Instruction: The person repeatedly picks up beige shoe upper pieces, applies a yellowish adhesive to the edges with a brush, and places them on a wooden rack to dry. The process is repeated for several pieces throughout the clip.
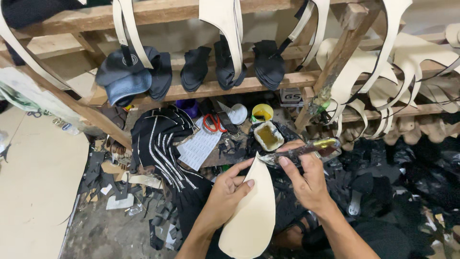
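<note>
Your left hand [230, 189] is gripping a cream, sole-shaped piece of stiff material [251, 211], fingers curled around its left edge and thumb lying across its face, holding it up over your lap. Your right hand [306, 180] is pinching a glue-caked brush with a gold metal ferrule [306, 149], its tip touching the top point of the piece. A small open tin of yellowish glue [268, 135] is sitting just beyond on the cluttered desk [215, 156], near red-handled scissors [213, 123].
</note>
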A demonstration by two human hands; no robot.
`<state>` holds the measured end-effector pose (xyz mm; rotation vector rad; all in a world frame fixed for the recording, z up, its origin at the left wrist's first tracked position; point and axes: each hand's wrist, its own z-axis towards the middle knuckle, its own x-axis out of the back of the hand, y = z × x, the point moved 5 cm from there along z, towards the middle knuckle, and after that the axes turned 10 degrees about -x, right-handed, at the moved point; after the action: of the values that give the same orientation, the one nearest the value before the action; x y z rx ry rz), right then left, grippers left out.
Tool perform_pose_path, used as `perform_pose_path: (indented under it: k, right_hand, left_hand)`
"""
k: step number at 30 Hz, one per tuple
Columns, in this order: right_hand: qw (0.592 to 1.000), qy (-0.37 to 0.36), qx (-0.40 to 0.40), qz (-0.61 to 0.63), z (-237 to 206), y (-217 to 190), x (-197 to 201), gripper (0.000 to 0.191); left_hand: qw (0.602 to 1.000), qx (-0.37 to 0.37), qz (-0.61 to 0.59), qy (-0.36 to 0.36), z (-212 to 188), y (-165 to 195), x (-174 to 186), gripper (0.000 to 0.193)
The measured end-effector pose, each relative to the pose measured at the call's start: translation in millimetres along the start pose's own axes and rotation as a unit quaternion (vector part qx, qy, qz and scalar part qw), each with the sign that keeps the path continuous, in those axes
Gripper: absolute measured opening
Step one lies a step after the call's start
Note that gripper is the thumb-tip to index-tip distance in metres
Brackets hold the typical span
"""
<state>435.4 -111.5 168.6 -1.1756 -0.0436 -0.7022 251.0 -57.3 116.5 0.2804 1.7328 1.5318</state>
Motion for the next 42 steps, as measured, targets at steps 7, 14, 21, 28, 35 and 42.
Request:
perform_pose_path:
  k: [7, 14, 21, 28, 35, 42]
  right_hand:
    - [1.0, -0.006, 0.026, 0.015, -6.0, -2.0, -2.4, 0.015]
    - [0.996, 0.001, 0.082, -0.04, -14.3, -10.3, -2.9, 0.016]
    - [0.992, 0.009, 0.094, -0.08, -9.8, -15.0, 1.9, 0.017]
    - [0.992, 0.015, 0.114, -0.061, -4.6, -23.6, 2.0, 0.016]
    - [0.987, -0.002, 0.133, -0.091, -9.2, -28.2, 0.9, 0.013]
    - [0.987, -0.036, 0.132, -0.088, -22.9, -17.7, 2.3, 0.015]
  left_hand:
    - [0.999, -0.049, -0.008, 0.018, 4.7, -4.3, 6.8, 0.054]
    - [0.996, -0.069, 0.01, 0.059, 7.0, -7.4, 13.8, 0.053]
    - [0.995, -0.065, 0.029, 0.07, 4.4, -5.3, 15.1, 0.051]
    - [0.996, -0.076, 0.025, 0.04, 2.4, -5.2, 1.6, 0.049]
    - [0.988, -0.099, 0.051, 0.102, 3.1, 2.6, 10.5, 0.049]
    - [0.959, -0.202, 0.076, 0.183, 9.4, 2.7, 26.0, 0.046]
